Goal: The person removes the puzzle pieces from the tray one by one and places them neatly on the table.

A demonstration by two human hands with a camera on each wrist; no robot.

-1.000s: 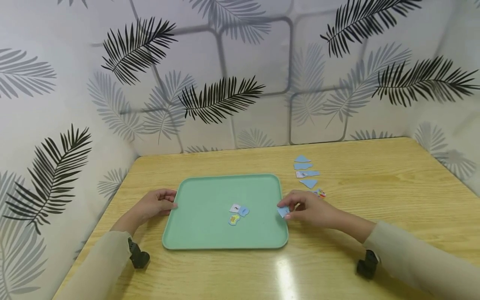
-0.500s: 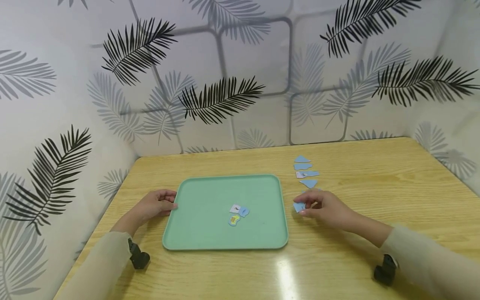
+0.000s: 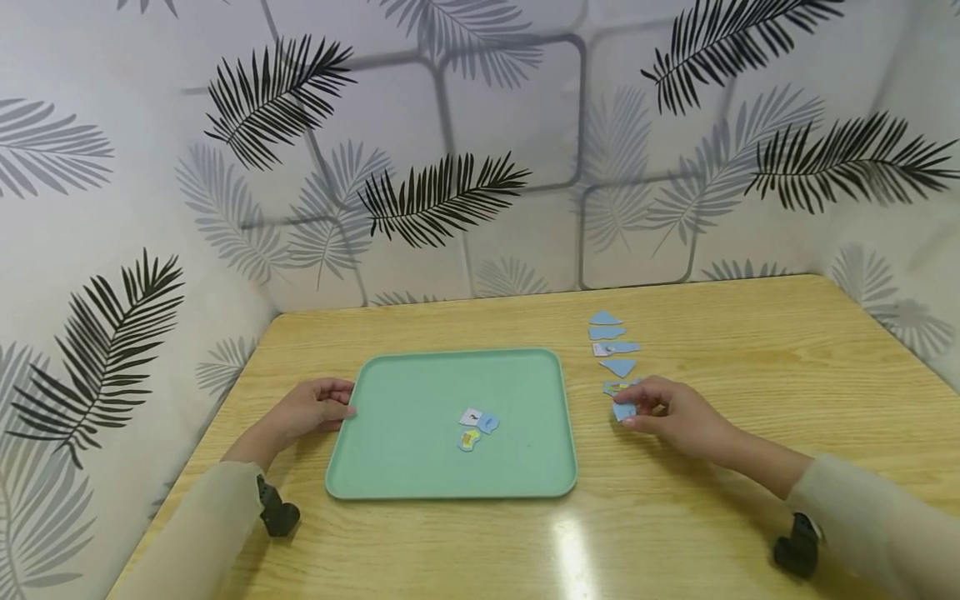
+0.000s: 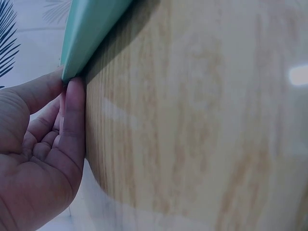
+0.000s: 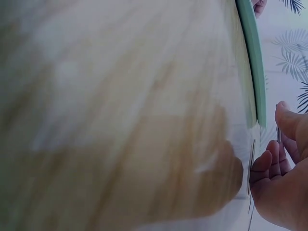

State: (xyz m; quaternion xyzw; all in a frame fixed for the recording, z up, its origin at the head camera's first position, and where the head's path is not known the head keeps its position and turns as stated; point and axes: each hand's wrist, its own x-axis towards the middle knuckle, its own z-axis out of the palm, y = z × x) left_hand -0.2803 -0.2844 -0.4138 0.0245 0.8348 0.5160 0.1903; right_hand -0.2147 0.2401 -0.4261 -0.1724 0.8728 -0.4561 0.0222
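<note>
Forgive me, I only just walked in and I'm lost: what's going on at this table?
A person is handling small flat picture pieces at a wooden table. Their right hand pinches a blue piece to the right of a green tray, while the left hand holds the tray's left edge. Three pieces lie on the tray, and a column of others lies on the table beyond its right side.

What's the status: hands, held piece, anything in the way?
Left hand holds green tray by left rim. Right hand pinches blue piece, right of tray. Yellow-patterned piece close by, partly hidden behind that hand, possibly in the way.
</note>
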